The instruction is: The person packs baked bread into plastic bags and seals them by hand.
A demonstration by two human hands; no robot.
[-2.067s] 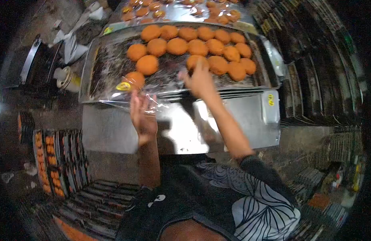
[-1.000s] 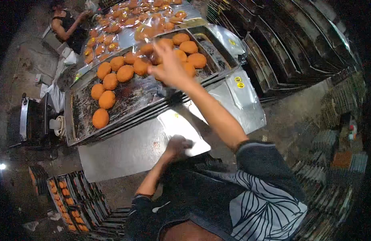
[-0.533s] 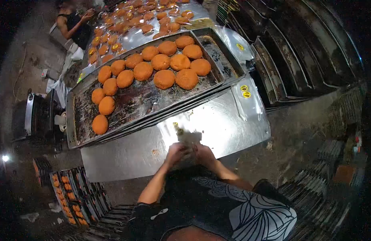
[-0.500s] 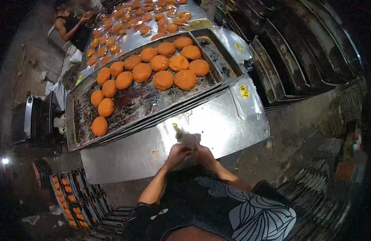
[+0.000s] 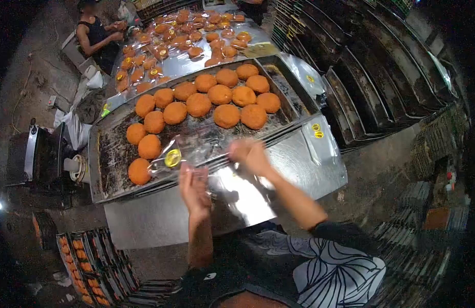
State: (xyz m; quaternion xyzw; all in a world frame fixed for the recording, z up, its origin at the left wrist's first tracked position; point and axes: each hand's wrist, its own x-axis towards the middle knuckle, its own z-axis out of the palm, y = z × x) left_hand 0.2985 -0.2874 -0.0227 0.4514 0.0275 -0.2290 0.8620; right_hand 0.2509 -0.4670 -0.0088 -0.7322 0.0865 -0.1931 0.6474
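My left hand (image 5: 194, 191) grips a clear plastic bag (image 5: 164, 165) with a round yellow sticker, held over the front edge of a dark metal baking tray (image 5: 111, 191). The bag's far end lies against a round orange-brown bun (image 5: 139, 171) at the tray's front left. Several more such buns (image 5: 198, 104) lie along the tray's back and left. My right hand (image 5: 251, 156), smeared by motion, is above the tray's front rim to the right of my left hand. Its fingers are too blurred to show whether they hold anything.
Bagged buns (image 5: 182, 40) cover the metal table beyond the tray. Plastic bags with yellow stickers (image 5: 318, 134) lie to the right. A person (image 5: 96, 33) works at the far left. Stacked dark trays (image 5: 371, 87) stand at right, and a rack with buns (image 5: 80, 262) at lower left.
My hands have moved apart and forward from the table's front to the tray. The bag, bunched between both hands before, now stretches from my left hand to the front-left bun.
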